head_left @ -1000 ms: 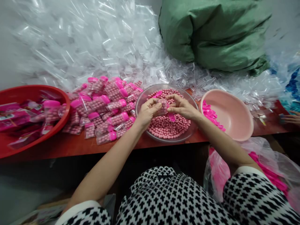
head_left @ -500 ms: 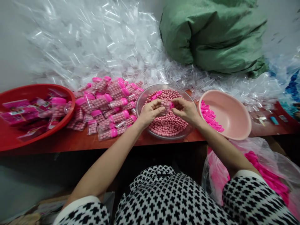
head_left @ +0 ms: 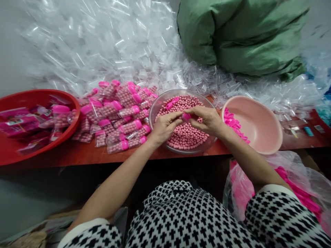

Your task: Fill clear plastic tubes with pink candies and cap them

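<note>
My left hand (head_left: 165, 127) and my right hand (head_left: 205, 120) meet above a glass bowl (head_left: 157, 110) heaped with pink round beads (head_left: 184, 132). Between my fingertips is a small clear tube (head_left: 181, 116), mostly hidden by my fingers. My left fingers pinch the tube, while my right fingers press a bright pink cap (head_left: 186, 117) at its end. Several loose pink caps (head_left: 172, 104) lie on the beads near the bowl's far rim. Filled, capped tubes (head_left: 124, 115) lie heaped on the red table (head_left: 77, 158) left of the bowl.
A red basin (head_left: 38, 96) holds pink packets and capped tubes at the left. A pink plastic basin (head_left: 254, 120) holds pink caps (head_left: 231, 122) at the right. Behind are a heap of empty clear tubes (head_left: 103, 44) and a green sack (head_left: 240, 34). A plastic bag (head_left: 284, 186) of pink items sits below.
The pink cap has risen from below my right fingers to the tube's end. My hands have drawn closer together. Another person's hand at the right edge earlier no longer shows.
</note>
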Available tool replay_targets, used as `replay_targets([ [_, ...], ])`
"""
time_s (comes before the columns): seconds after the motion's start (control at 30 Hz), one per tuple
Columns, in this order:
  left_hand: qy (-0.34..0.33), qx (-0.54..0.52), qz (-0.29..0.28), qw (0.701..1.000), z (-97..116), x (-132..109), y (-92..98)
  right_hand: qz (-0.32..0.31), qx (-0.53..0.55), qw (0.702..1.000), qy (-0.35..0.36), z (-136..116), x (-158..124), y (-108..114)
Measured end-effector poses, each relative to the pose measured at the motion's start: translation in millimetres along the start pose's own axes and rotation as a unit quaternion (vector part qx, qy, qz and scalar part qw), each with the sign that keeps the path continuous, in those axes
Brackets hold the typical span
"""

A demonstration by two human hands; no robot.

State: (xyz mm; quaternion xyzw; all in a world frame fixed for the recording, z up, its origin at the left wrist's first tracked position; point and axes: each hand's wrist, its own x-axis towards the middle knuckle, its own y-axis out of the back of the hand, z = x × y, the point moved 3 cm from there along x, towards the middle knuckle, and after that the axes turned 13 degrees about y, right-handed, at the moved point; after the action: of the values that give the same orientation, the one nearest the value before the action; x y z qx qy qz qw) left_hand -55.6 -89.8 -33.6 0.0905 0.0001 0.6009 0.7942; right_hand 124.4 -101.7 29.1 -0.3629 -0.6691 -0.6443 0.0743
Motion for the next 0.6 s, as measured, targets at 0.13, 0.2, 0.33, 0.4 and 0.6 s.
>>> replay_targets([
  [0.13, -0.040, 0.045, 0.025, 0.998, 6.3, -8.5, 0.6, -0.005, -0.053, 0.998, 0.034, -5.3, -6.7, -12.4],
  [0.2, -0.050, 0.077, 0.027, 0.995, 7.0, -10.8, 0.7, -0.009, -0.062, 0.997, 0.040, -5.3, -7.9, -19.4],
  [0.33, -0.006, 0.018, 0.029, 0.999, 2.5, -7.1, 4.0, 0.007, 0.048, 0.999, -0.020, 2.0, 0.1, -22.7],
  [0.4, 0.034, -0.103, 0.026, 0.994, -1.2, -2.3, 6.2, 0.047, 0.193, 0.975, -0.102, 7.1, 3.7, -19.3],
  [0.6, 0.114, -0.284, 0.001, 0.952, -7.0, 4.0, 5.9, 0.189, 0.529, 0.775, -0.289, 13.1, -13.4, -21.2],
])
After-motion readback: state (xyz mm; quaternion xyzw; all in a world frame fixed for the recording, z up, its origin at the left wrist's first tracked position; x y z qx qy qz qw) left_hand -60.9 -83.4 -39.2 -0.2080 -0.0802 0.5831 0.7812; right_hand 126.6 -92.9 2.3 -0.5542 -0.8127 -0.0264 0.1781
